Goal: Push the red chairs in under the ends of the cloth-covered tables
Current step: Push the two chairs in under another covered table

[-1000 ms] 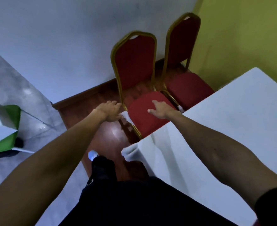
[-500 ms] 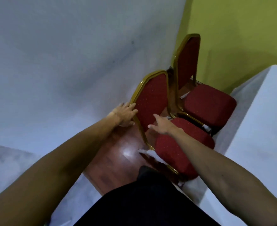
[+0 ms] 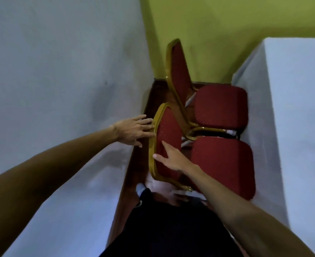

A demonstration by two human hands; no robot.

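Observation:
Two red chairs with gold frames stand side by side between a white wall and the cloth-covered table (image 3: 292, 108). The near chair (image 3: 223, 164) has its seat edge against the hanging cloth, and so does the far chair (image 3: 219, 104). My left hand (image 3: 132, 129) lies with its fingers spread against the outer gold rim of the near chair's backrest (image 3: 168, 127). My right hand (image 3: 173, 160) rests flat on the red front of that backrest, thumb on the gold rim. Neither hand is wrapped around the frame.
The white wall (image 3: 60, 71) runs close along the left and a green wall (image 3: 227, 25) shuts off the far end. Only a narrow strip of wooden floor (image 3: 134, 164) shows between wall and chairs. My dark trousers (image 3: 171, 229) and one shoe (image 3: 141, 188) are just behind the near chair.
I have stepped round behind the chairs, so the view now looks along the wall. Both hands went from the near chair's seat area up to its backrest. The seats lie closer to the cloth.

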